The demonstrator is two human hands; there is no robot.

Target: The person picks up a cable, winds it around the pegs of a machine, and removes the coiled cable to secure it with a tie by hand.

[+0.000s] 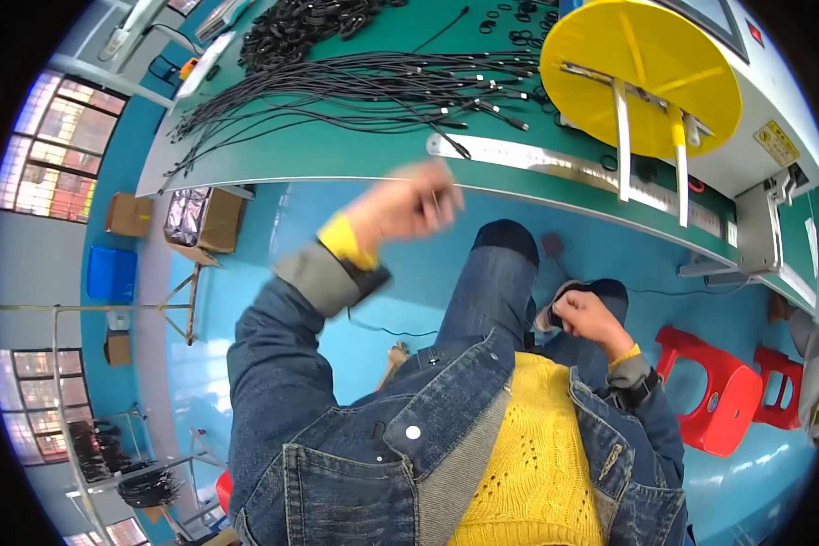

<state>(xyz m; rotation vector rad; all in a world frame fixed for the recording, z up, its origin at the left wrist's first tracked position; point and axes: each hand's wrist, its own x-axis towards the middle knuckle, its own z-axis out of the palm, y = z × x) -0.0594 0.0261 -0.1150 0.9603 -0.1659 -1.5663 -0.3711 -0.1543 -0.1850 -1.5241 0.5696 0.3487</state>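
Note:
Smeared by motion, my left hand (409, 207) is raised beside the front edge of the green-topped table (300, 162), its fingers bent. Whether anything is in it cannot be made out. My right hand (590, 318) is closed over my right thigh, thumb and fingers pressed together; what they pinch, if anything, is too small to name. Closest to the left hand lies a long steel ruler (519, 160) along the table edge. Behind it a bundle of black cables (337, 86) spreads across the table, their plugs pointing right. One cable end (461, 148) overlaps the ruler's left end.
A machine with a yellow disc (642, 55) and two white prongs stands at the table's right. Coiled black cables (305, 32) are heaped at the back, near small black rings (523, 36). Red stools (723, 400) stand right; a cardboard box (218, 221) sits under the table's left end.

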